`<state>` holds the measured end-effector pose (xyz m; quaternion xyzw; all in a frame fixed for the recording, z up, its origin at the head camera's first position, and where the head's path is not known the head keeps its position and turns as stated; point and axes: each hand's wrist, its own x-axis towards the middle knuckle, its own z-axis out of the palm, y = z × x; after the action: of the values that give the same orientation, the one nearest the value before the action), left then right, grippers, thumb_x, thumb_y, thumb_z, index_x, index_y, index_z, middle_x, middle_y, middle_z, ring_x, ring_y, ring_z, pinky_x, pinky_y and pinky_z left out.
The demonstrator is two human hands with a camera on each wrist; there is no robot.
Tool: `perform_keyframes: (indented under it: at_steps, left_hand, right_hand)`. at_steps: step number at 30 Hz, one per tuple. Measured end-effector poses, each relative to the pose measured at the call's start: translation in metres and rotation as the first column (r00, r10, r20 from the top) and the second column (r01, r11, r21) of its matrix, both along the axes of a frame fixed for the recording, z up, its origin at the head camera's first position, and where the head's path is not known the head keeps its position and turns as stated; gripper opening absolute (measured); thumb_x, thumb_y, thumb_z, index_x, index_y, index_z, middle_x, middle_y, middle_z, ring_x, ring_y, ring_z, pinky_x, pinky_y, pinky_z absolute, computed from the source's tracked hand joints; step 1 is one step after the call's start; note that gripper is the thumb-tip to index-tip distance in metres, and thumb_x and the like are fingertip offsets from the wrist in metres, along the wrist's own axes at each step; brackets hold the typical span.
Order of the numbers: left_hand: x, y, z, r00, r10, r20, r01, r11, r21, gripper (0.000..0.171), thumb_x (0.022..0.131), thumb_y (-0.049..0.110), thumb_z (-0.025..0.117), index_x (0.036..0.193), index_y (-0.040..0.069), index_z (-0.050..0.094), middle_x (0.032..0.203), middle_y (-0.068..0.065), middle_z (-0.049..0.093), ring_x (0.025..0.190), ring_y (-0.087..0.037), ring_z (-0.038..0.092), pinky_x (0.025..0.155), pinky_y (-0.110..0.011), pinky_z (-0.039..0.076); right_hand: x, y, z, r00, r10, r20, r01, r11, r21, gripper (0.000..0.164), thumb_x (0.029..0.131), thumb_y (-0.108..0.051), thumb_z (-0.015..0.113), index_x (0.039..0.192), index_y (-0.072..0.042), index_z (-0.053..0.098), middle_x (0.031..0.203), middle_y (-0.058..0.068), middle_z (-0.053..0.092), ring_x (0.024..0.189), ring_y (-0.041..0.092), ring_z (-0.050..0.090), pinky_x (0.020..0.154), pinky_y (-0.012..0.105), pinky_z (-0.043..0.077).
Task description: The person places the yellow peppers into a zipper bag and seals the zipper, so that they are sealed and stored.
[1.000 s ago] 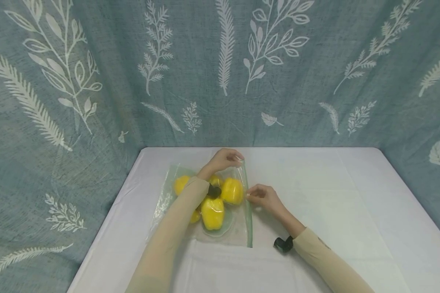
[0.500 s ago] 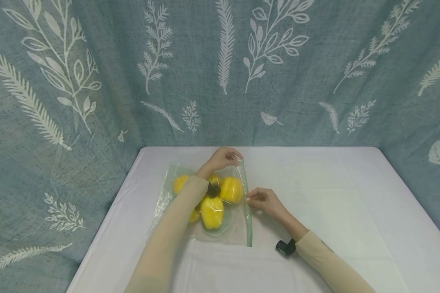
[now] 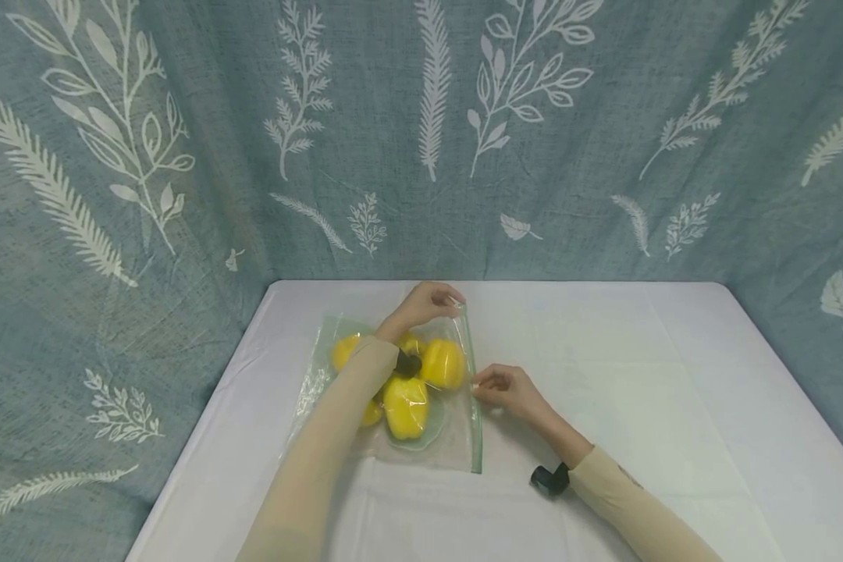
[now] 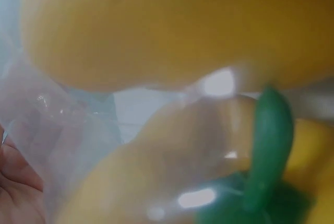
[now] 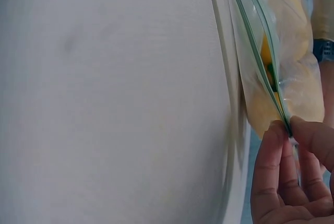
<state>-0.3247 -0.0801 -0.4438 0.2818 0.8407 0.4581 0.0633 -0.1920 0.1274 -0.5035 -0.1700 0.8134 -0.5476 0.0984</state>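
A clear zip-top bag (image 3: 457,437) with a green zip edge (image 3: 476,437) lies on the table, holding several yellow bell peppers (image 3: 406,407). My left hand (image 3: 425,303) reaches across the bag and pinches the far corner of its zip edge. Partway along that edge, my right hand (image 3: 509,390) pinches the zip between thumb and fingers. In the right wrist view, the two green zip strips (image 5: 258,41) meet at the fingertips and spread apart beyond them. Close in the left wrist view, a green stem (image 4: 271,151) shows through the plastic; part of my left palm (image 4: 18,187) appears at the edge.
The table has a white cloth (image 3: 639,375). A blue-green curtain (image 3: 407,156) with white leaf prints hangs behind it and at both sides. Black wrist cameras (image 3: 550,480) sit on both wrists, the left one over the peppers.
My right hand has slid a short way along the zip edge toward the near end, still pinching it. My left hand stays at the far corner, and the bag has hardly moved.
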Motion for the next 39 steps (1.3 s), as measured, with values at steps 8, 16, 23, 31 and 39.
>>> perform_keyframes:
  at_steps: [8,16,23,31,39]
  left_hand:
    - [-0.002,0.000,-0.001,1.000,0.008,-0.007,-0.008,1.000,-0.016,0.022,0.082,0.007,0.070,0.102,0.001,0.068,0.097,-0.014,0.068,0.084,-0.020,0.064,0.083,-0.030,0.052]
    - [-0.001,-0.001,0.001,1.000,-0.004,-0.009,0.004,1.000,0.005,0.022,0.082,0.006,0.069,0.103,-0.001,0.067,0.099,-0.016,0.068,0.086,-0.023,0.065,0.084,-0.032,0.052]
    - [0.001,-0.003,0.002,1.000,0.012,0.001,-0.012,1.000,0.008,0.022,0.083,0.006,0.068,0.104,-0.001,0.066,0.101,-0.017,0.067,0.089,-0.025,0.064,0.085,-0.034,0.051]
    - [-0.002,-0.007,0.001,0.999,0.045,0.028,-0.046,0.999,0.004,0.023,0.084,0.008,0.068,0.105,-0.001,0.066,0.100,-0.017,0.068,0.089,-0.026,0.064,0.085,-0.034,0.051]
    - [-0.005,-0.009,0.004,0.998,0.046,0.046,-0.047,0.999,0.008,0.023,0.084,0.008,0.067,0.105,-0.001,0.066,0.101,-0.018,0.067,0.089,-0.025,0.064,0.084,-0.032,0.052]
  right_hand:
    - [0.007,0.002,-0.002,1.000,0.005,0.022,-0.005,1.000,0.016,0.023,0.084,-0.015,0.067,0.101,0.001,0.065,0.086,0.012,0.068,0.074,0.012,0.062,0.066,0.026,0.049]
    - [0.015,0.005,-0.003,0.997,0.039,0.060,-0.038,0.999,-0.005,0.021,0.084,-0.012,0.067,0.099,0.002,0.064,0.083,0.013,0.067,0.070,0.012,0.060,0.061,0.025,0.048]
    - [0.028,0.004,0.011,0.993,0.083,0.081,-0.081,0.996,-0.026,0.017,0.084,-0.004,0.064,0.098,0.006,0.062,0.084,0.020,0.066,0.073,0.023,0.062,0.062,0.030,0.050]
    - [0.043,0.003,0.029,0.987,0.123,0.100,-0.121,0.992,-0.028,0.017,0.084,-0.002,0.063,0.098,0.009,0.061,0.083,0.023,0.065,0.073,0.028,0.062,0.062,0.031,0.052]
    - [0.049,0.004,0.031,0.987,0.121,0.104,-0.120,0.993,-0.011,0.016,0.084,-0.004,0.064,0.096,0.006,0.063,0.082,0.020,0.065,0.073,0.028,0.062,0.062,0.030,0.051]
